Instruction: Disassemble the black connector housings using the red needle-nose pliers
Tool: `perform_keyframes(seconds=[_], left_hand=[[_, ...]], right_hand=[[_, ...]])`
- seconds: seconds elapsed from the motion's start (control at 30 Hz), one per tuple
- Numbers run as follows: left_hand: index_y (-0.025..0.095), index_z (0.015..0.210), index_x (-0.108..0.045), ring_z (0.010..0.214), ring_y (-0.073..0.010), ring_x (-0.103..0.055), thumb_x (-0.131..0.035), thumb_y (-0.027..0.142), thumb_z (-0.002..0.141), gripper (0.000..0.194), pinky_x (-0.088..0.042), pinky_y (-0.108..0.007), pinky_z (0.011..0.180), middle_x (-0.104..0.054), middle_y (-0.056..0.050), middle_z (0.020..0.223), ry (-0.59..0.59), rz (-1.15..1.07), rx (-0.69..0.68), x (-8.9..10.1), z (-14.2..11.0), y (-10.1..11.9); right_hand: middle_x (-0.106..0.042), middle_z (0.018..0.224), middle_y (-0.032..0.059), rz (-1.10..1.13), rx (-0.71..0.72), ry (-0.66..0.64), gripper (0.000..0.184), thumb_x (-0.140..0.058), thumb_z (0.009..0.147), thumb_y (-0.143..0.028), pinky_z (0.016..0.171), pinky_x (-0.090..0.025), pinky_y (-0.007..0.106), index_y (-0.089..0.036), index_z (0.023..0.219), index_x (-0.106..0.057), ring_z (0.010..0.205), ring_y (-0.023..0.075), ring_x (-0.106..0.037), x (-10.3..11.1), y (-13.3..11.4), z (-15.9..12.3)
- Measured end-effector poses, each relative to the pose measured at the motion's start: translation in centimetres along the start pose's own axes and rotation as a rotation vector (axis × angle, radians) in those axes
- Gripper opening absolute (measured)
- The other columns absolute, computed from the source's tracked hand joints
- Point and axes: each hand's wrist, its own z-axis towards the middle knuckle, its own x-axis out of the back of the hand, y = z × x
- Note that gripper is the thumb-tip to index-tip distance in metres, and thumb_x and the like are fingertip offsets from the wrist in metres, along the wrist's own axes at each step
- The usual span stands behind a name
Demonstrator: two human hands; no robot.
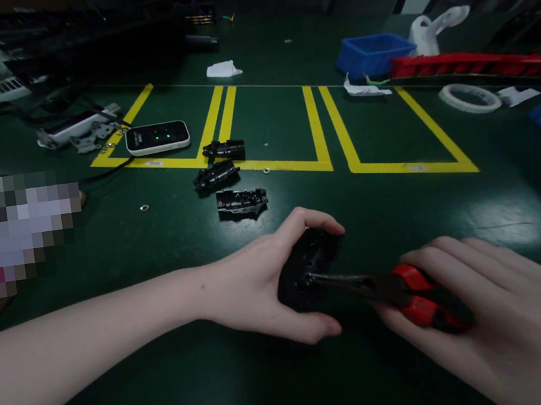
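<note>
My left hand (262,290) is closed around a dark, rounded black plastic part (304,268), its thumb and forefinger on opposite sides. In my right hand (493,299) are red-handled needle-nose pliers (386,287), gripped by the handles. The long jaws of the pliers reach left, and their tips touch the face of the black part. What the tips pinch, if anything, is too small to tell. Beyond my left hand lie three black molded housings (242,203), one behind another on the green table (180,234).
Yellow tape (285,166) marks boxes on the table. A white device with green lights (157,138) sits at left. Small metal rings (144,208) lie nearby. Farther right are a blue bin (373,56), a red strip (482,65) and a tape roll (469,98).
</note>
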Motion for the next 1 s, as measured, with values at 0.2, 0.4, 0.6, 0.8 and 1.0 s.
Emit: perform_keyframes(seconds=[0.2, 0.4, 0.6, 0.8, 1.0], left_hand=[[0.025, 0.141, -0.023, 0.072, -0.0162, -0.058, -0.072, 0.023, 0.081, 0.077, -0.050, -0.028, 0.057, -0.053, -0.004, 0.102, -0.080, -0.092, 0.076, 0.25, -0.23, 0.41], [0.023, 0.141, -0.027, 0.077, -0.0175, -0.059, -0.070, 0.019, 0.079, 0.076, -0.050, -0.028, 0.058, -0.055, -0.008, 0.109, -0.052, -0.077, 0.099, 0.18, -0.18, 0.40], [0.022, 0.146, -0.029, 0.084, -0.0219, -0.063, -0.073, 0.024, 0.079, 0.080, -0.056, -0.034, 0.064, -0.054, -0.014, 0.121, -0.053, 0.005, 0.077, 0.10, -0.21, 0.22], [0.021, 0.152, -0.026, 0.113, -0.0324, -0.063, -0.079, 0.035, 0.081, 0.089, -0.060, -0.039, 0.079, -0.054, -0.017, 0.133, -0.054, 0.017, 0.051, 0.30, -0.11, 0.25], [0.021, 0.152, -0.024, 0.098, -0.0274, -0.068, -0.075, 0.033, 0.084, 0.086, -0.060, -0.038, 0.075, -0.061, -0.014, 0.122, -0.082, -0.015, 0.064, 0.29, -0.01, 0.29]], right_hand=[[-0.061, 0.082, 0.0049, -0.021, -0.044, 0.018, 0.024, -0.052, 0.094, -0.049, 0.058, -0.041, 0.035, -0.024, 0.092, -0.053, 0.069, 0.0231, -0.058, 0.12, 0.14, 0.08], [-0.058, 0.079, 0.0045, -0.011, -0.051, -0.009, 0.027, -0.050, 0.094, -0.050, 0.058, -0.040, 0.036, -0.024, 0.089, -0.053, 0.068, 0.0230, -0.057, 0.17, 0.17, 0.03], [-0.060, 0.082, 0.0049, 0.019, 0.003, -0.037, 0.024, -0.053, 0.093, -0.048, 0.057, -0.042, 0.035, -0.024, 0.093, -0.052, 0.068, 0.0221, -0.058, -0.17, 0.18, 0.28], [-0.061, 0.082, 0.0052, 0.065, -0.030, -0.041, 0.025, -0.052, 0.093, -0.050, 0.056, -0.043, 0.036, -0.025, 0.093, -0.053, 0.068, 0.0227, -0.058, -0.31, 0.28, 0.17], [-0.061, 0.080, 0.0026, 0.043, -0.008, -0.008, 0.021, -0.063, 0.088, -0.043, 0.056, -0.045, 0.034, -0.025, 0.091, -0.054, 0.067, 0.0211, -0.060, 0.09, 0.56, 0.40]])
